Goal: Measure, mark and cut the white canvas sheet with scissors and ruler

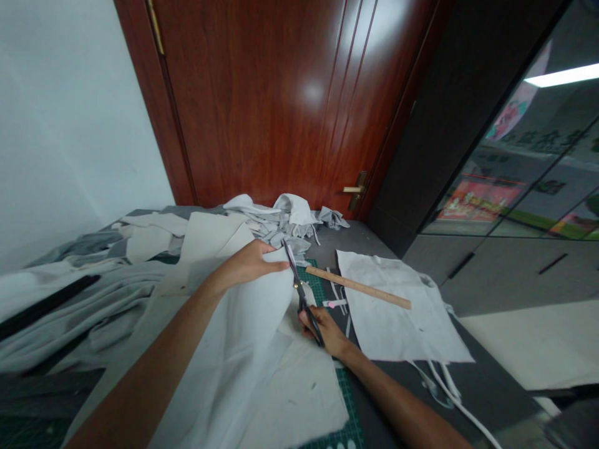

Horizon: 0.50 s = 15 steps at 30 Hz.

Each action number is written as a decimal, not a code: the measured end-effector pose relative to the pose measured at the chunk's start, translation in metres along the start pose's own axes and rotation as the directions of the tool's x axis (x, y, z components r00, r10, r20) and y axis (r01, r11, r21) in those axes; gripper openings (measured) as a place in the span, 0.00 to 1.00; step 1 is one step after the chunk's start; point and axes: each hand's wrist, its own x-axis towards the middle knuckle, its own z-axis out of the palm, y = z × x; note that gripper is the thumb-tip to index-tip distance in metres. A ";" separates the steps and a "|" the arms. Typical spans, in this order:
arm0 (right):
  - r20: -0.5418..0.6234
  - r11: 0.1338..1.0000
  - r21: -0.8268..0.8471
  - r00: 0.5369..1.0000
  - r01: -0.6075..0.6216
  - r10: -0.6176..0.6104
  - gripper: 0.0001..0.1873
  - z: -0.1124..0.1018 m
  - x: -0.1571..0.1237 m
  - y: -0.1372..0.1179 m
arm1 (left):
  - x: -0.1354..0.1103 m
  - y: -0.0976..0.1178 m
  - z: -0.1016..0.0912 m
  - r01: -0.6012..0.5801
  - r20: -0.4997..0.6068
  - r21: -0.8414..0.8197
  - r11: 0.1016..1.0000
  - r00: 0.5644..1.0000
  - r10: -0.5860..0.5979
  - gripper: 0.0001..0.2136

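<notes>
While my left hand pinches white cloth at far edge, my right hand grips scissors just right; seemingly cutting step, next snip probably wants edge taut.

Lettering on cabinet glass — illegible.

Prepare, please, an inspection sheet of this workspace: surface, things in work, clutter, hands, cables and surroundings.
Surface: dark grey table, with a green cutting mat partly covered by fabric.
Job's things: white fabric; scissors, blades at the fabric's edge.
Clutter: fabric pile at the far edge; fabric stack at left; wooden ruler lying partly on a white cloth at right.
Hands: left hand pinches the white fabric; right hand grips the scissors.
Cables: white cord at lower right; whether electrical, cannot tell.
Surroundings: reddish-brown door beyond the table, pale wall at left, cabinet at right.
</notes>
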 end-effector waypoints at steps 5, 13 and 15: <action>-0.005 1.000 0.014 1.000 -0.006 0.006 0.38 -0.001 -0.001 0.007 | 0.001 -0.002 0.000 -0.004 -0.003 0.015 1.000 1.000 0.005 0.26; -0.005 0.999 0.044 1.000 0.003 -0.003 0.37 -0.002 0.000 0.002 | 0.000 -0.001 0.000 0.002 0.002 0.031 1.000 1.000 -0.002 0.25; -0.005 0.998 0.056 1.000 -0.008 0.009 0.37 -0.002 0.001 0.001 | -0.001 0.000 -0.001 0.003 0.002 0.032 0.999 1.000 -0.003 0.25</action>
